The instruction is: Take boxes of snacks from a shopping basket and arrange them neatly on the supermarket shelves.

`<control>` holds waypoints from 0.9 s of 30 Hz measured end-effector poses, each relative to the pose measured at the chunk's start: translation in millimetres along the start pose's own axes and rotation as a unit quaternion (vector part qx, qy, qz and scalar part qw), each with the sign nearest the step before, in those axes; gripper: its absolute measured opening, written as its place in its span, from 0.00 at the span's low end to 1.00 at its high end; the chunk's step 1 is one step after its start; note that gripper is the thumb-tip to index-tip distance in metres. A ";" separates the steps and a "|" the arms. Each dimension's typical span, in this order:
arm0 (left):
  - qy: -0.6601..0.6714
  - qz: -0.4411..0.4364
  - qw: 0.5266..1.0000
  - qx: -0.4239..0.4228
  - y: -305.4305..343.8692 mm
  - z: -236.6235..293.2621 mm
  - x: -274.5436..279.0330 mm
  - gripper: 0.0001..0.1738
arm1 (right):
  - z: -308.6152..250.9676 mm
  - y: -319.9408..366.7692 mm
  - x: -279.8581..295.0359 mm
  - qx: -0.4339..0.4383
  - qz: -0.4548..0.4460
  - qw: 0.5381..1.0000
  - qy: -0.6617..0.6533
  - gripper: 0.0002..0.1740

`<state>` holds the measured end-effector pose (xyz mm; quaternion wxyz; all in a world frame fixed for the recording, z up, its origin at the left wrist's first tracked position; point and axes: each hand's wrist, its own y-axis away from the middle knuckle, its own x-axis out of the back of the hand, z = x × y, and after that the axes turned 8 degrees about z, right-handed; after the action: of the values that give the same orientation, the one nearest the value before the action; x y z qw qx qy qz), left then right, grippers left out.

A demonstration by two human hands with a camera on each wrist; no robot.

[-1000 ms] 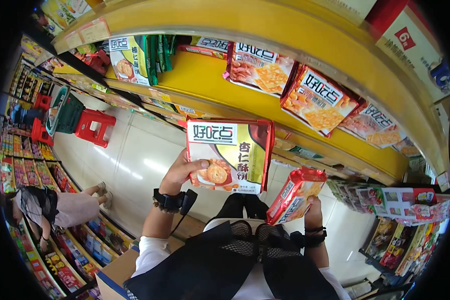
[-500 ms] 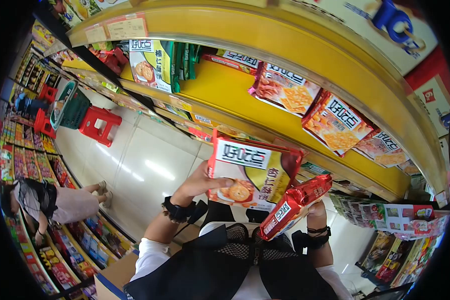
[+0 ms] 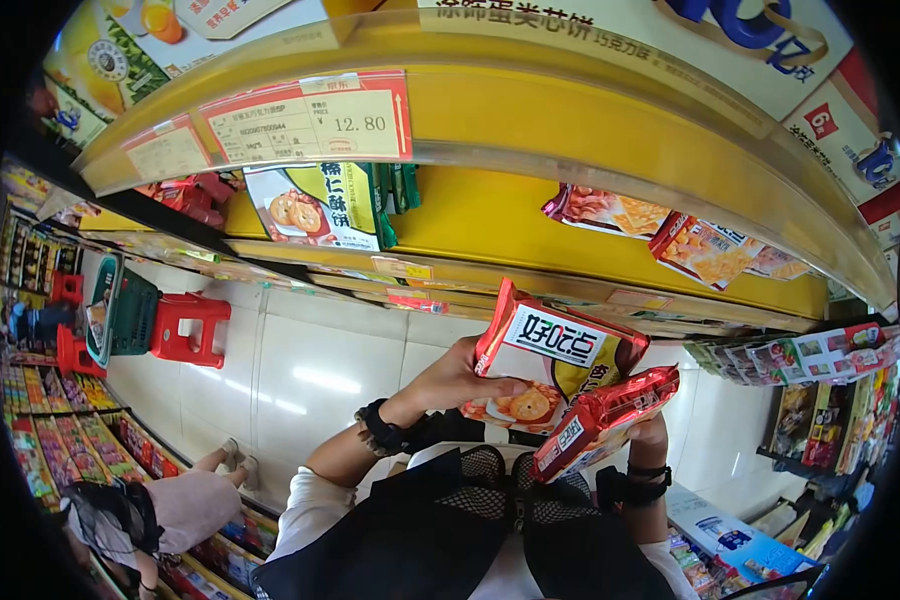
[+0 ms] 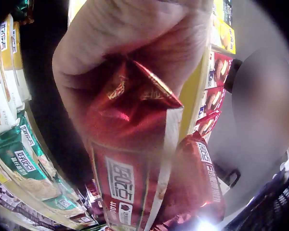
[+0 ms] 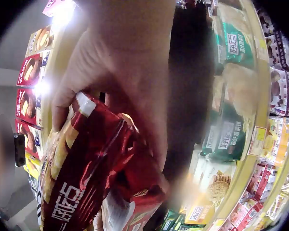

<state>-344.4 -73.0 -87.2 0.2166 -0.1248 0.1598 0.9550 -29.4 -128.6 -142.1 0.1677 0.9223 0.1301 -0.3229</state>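
In the head view my left hand (image 3: 457, 382) grips a red, white and yellow-green cookie pack (image 3: 540, 350) by its left edge, thumb over the printed front. The left wrist view shows the fingers around the crumpled red end of that pack (image 4: 120, 163). To the right, my right hand (image 3: 648, 435) holds a red cracker pack (image 3: 610, 420), tilted so its narrow side faces up. This second pack overlaps the lower right corner of the first in the head view. In the right wrist view the fingers curl round the red wrapper (image 5: 82, 163).
A yellow shelf (image 3: 480, 215) ahead carries a cookie pack (image 3: 305, 205) on the left and cracker packs (image 3: 705, 248) on the right. A price tag (image 3: 310, 118) lines its upper edge. Beyond at left stand a red stool (image 3: 192, 328), a green basket (image 3: 130, 310) and another person (image 3: 185, 510).
The left hand has brought its pack rightward, beside the other one. The right hand has turned its pack so its side shows more. The view has moved closer to the shelf's price tag.
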 end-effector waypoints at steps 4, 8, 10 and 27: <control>0.000 -0.008 1.000 -0.010 -8.9 -2.6 -0.2 0.22 | 0.5 1.1 4.6 0.013 0.000 1.000 0.014 0.37; -0.011 -0.024 1.000 0.001 -20.0 -3.8 -3.2 0.21 | -2.0 6.1 10.8 0.016 0.010 1.000 0.021 0.37; -0.012 -0.028 0.999 0.017 -23.6 -3.7 -5.2 0.21 | -2.1 5.2 12.1 0.015 0.029 0.999 0.035 0.36; -0.014 0.010 1.000 0.022 -30.7 -7.9 -22.6 0.21 | -14.6 -6.7 28.9 0.013 -0.023 1.000 0.017 0.37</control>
<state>-309.4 -58.1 -95.2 0.2122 -0.1047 0.1790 0.9550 -1.7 -113.0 -151.3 0.1456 0.9266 0.1496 -0.3127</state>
